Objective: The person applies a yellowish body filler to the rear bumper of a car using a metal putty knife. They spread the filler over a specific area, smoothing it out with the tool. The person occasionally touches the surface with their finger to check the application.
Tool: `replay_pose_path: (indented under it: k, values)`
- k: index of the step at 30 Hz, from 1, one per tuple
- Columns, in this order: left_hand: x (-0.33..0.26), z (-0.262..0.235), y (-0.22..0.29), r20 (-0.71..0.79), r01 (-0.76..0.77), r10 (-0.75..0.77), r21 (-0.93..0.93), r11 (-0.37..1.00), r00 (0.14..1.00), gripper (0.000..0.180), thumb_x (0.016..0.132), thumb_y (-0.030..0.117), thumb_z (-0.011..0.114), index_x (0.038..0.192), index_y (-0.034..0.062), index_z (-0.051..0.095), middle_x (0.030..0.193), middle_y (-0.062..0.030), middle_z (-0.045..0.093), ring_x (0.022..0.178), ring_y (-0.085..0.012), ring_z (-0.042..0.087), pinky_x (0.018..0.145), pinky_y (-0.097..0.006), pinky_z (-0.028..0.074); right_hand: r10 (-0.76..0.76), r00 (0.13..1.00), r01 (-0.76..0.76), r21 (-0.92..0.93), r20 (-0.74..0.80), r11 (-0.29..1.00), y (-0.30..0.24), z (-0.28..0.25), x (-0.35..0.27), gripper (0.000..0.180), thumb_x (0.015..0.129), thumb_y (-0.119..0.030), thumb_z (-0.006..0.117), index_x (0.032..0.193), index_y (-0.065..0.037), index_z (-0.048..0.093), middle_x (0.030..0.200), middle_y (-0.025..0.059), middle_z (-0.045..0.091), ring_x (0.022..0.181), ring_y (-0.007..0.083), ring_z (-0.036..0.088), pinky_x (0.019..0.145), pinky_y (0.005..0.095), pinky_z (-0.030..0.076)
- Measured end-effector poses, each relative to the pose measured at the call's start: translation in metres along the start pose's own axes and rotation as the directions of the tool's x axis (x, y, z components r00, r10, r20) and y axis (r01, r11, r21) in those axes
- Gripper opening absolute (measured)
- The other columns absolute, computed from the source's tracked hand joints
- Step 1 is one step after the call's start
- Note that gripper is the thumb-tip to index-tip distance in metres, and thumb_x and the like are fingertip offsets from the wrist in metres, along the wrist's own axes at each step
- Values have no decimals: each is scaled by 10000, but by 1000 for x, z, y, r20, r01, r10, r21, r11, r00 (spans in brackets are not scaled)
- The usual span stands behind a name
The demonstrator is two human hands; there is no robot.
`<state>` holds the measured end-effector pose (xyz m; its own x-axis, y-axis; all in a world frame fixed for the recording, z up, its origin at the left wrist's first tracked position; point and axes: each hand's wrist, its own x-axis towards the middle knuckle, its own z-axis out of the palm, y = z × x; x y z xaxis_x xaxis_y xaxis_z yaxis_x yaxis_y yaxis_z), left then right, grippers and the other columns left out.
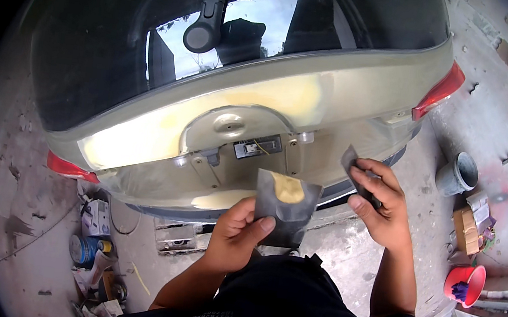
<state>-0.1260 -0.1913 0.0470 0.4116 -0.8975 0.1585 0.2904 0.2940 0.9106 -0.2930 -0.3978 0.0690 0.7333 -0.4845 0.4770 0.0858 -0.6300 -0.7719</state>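
Note:
My left hand [234, 236] holds up a dark flat sheet [282, 210] with a blob of yellow filler on its upper part. My right hand [382, 204] grips a thin dark spreader blade [352, 162] between thumb and fingers, to the right of the sheet. Both hands hover in front of the olive-coloured tailgate [350, 107] of a car. Pale yellow filler patches cover the tailgate at its upper middle and at its left. The plate recess with its handle [255, 146] lies just above the sheet.
The rear window with a wiper [206, 21] fills the top. Red tail lights sit at left [67, 167] and right [439, 93]. On the concrete floor stand a grey bucket [457, 174], a cardboard box [466, 228], a red bowl [467, 283], and cans and rags [91, 246] at lower left.

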Motion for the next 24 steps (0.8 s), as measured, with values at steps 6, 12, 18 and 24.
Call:
replay_pose_path:
  k: [6, 12, 18, 24]
  values:
    - [-3, 7, -1, -150, 37, -53, -105, 994, 987, 352, 916, -37, 462, 1267, -26, 442, 1148, -94, 587, 988, -98, 542, 846, -218, 395, -44, 993, 42, -23, -112, 999, -9, 17, -11, 395, 717, -25, 689, 1109, -19, 644, 1212, 160, 507, 1077, 273, 526, 880, 329, 435]
    - [-5, 9, -5, -185, 32, -49, -97, 995, 982, 370, 909, -36, 474, 1276, -25, 432, 1129, -94, 598, 947, -87, 553, 810, -204, 396, -158, 981, 136, -188, -111, 973, -19, 26, -9, 413, 688, -66, 722, 1095, -44, 655, 1202, 157, 502, 1095, 344, 491, 907, 395, 422]
    - [-4, 14, 0, -209, 23, -40, -84, 996, 977, 382, 905, -36, 488, 1283, -30, 427, 1132, -92, 599, 948, -89, 558, 812, -207, 404, -237, 967, 204, -279, -91, 938, -23, 31, -8, 401, 668, -102, 744, 1061, -71, 670, 1205, 138, 505, 1085, 358, 494, 901, 417, 434]
    - [-4, 16, 3, -209, 8, -24, -79, 997, 978, 390, 905, -32, 495, 1288, -33, 420, 1154, -107, 593, 1026, -127, 562, 884, -243, 412, -257, 962, 215, -325, -91, 921, -26, 35, -9, 394, 661, -126, 747, 1045, -73, 676, 1192, 140, 511, 1080, 363, 499, 895, 423, 440]
